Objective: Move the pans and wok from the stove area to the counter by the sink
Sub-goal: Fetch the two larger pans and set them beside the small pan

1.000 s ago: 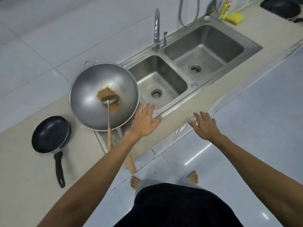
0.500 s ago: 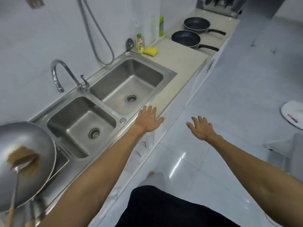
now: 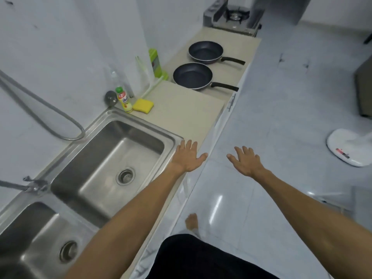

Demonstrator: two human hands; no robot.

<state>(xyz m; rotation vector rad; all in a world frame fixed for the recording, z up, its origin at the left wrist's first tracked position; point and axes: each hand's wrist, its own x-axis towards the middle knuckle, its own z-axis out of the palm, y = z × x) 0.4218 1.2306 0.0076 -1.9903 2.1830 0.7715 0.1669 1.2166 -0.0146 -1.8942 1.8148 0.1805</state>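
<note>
Two dark frying pans stand on the beige counter (image 3: 181,109) beyond the sink, handles pointing right. The nearer pan (image 3: 192,76) is just past a step in the counter; the farther pan (image 3: 205,51) lies closer to the gas stove (image 3: 233,17) at the far end. My left hand (image 3: 188,158) hovers flat with fingers spread over the sink's right rim. My right hand (image 3: 244,161) is spread out over the floor beside the counter edge. Both hands hold nothing. The wok and the small pan are out of view.
A double steel sink (image 3: 112,158) fills the left, with a faucet (image 3: 24,185) and a hose (image 3: 50,117). A dish soap bottle (image 3: 124,99), yellow sponge (image 3: 143,105) and green bottle (image 3: 155,63) line the wall. A white fan base (image 3: 350,148) sits on the tiled floor.
My view has swung right along the counter: the wok and small pan have left the frame, and the two far pans and the stove have come closer. Both hands stay open and empty.
</note>
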